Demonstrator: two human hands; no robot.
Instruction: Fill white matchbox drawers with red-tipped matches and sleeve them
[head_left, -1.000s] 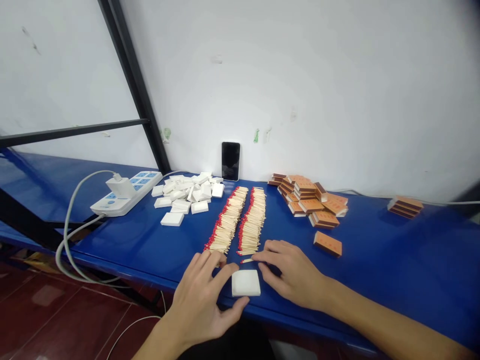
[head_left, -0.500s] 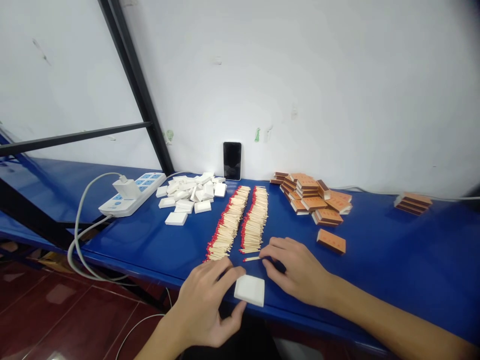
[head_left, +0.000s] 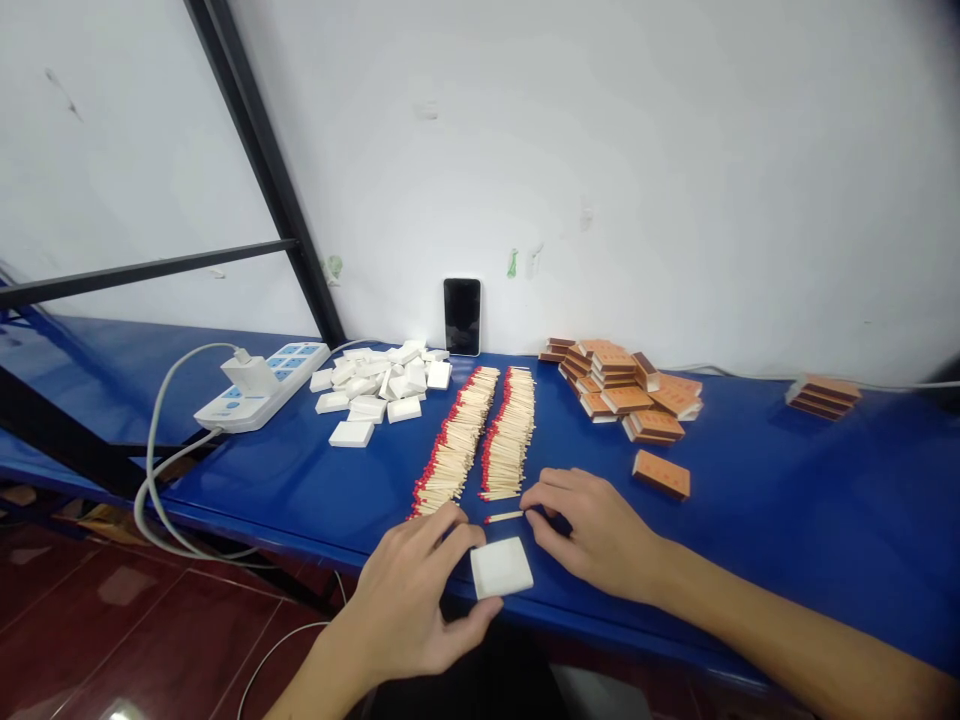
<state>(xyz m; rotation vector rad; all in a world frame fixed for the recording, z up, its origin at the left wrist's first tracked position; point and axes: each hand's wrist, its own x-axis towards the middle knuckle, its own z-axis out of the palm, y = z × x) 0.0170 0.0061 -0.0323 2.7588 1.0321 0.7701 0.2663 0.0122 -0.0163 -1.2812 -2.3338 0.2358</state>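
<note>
Between the thumb and fingers of my left hand [head_left: 420, 590] is a small white matchbox tray [head_left: 502, 567], held at the table's front edge. My right hand [head_left: 592, 535] has its thumb and forefinger closed on the plain end of a single match [head_left: 504, 517], whose red head points left. Just beyond lie two long rows of red-headed matches, a left row [head_left: 459, 440] and a right row [head_left: 508, 435]. The match in my right hand lies apart from the near end of the right row.
White trays [head_left: 367, 408] are heaped at the back left, beside a power strip [head_left: 262, 388] with a plugged-in charger. A phone [head_left: 462, 318] leans on the wall. Orange matchboxes [head_left: 627, 400] are piled right, one matchbox [head_left: 661, 474] nearer, and a small stack [head_left: 823, 396] far right.
The white tray has turned slightly in my left hand, and its thumb has shifted right along the near edge. My right hand stays at the single match. The view has shifted slightly.
</note>
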